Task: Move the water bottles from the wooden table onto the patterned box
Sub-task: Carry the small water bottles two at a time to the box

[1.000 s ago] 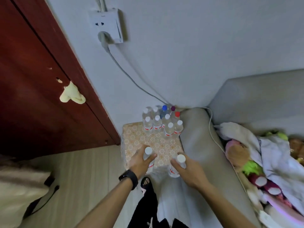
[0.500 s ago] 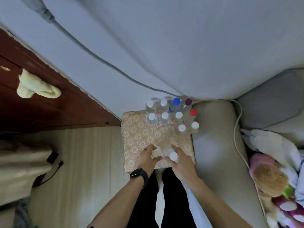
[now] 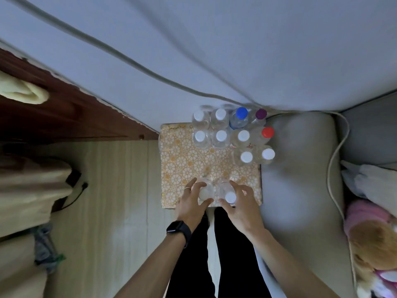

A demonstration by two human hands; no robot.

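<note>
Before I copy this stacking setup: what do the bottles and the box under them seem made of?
The clear water bottles with white caps look like thin glossy plastic: see-through walls, opaque screw caps. The flower-patterned orange-and-white box seems covered in printed paper or fabric with a matte finish; what lies under the cover cannot be told.

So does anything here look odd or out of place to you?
Nothing is spilled or tipped. The bottles on the patterned box stand upright. One oddity: among the white caps, three differ, a blue cap, a purple cap and a red cap, all at the far right corner.
</note>
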